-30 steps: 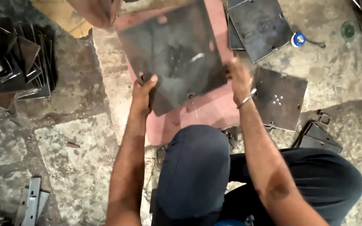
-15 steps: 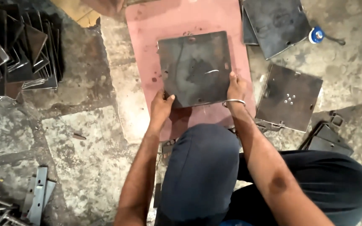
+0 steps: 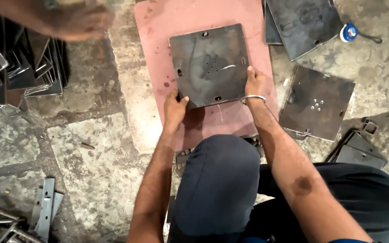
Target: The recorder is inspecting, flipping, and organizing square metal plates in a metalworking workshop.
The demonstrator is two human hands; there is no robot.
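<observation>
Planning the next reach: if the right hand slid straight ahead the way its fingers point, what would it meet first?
The right hand grips the right edge of the square steel plate, fingers pointing up-frame. Straight on lies bare pink board; the dark plates sit slightly right, probably missed.

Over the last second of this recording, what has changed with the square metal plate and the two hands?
The dark square plate, earlier lifted and tilted, has been lowered flat onto the pink board. The left hand and right hand still grip its near corners. Another plate on the right stayed put.

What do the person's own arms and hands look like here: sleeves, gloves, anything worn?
Both forearms are bare, no sleeves in view. The left hand and right hand wear no gloves. A thin silver-coloured metal bangle circles the right wrist.
</observation>
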